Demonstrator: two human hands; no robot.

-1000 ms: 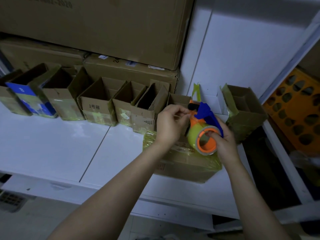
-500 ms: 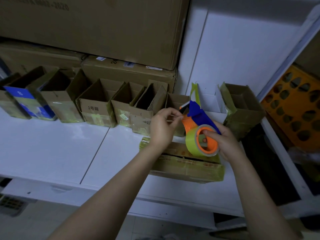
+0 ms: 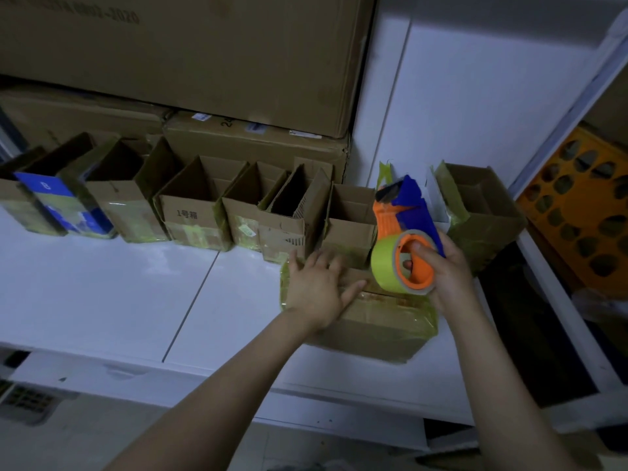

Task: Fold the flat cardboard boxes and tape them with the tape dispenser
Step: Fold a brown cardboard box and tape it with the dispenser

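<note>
While one tape dispenser (image 3: 406, 232) fills right-hand fingers (image 3: 419, 248): left fingers (image 3: 316, 260) splayed on one box (image 3: 377, 321).

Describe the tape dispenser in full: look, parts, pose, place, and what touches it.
The tape dispenser is plastic-looking, with an orange body and hub and a blue upper guard ending in a dark front edge. A roll of yellow-green tape sits on the hub. The right hand grips it, fingers hooked through the hub, holding it raised and tilted over the right end of the taped cardboard box. The left hand lies flat on that box, off the dispenser.
</note>
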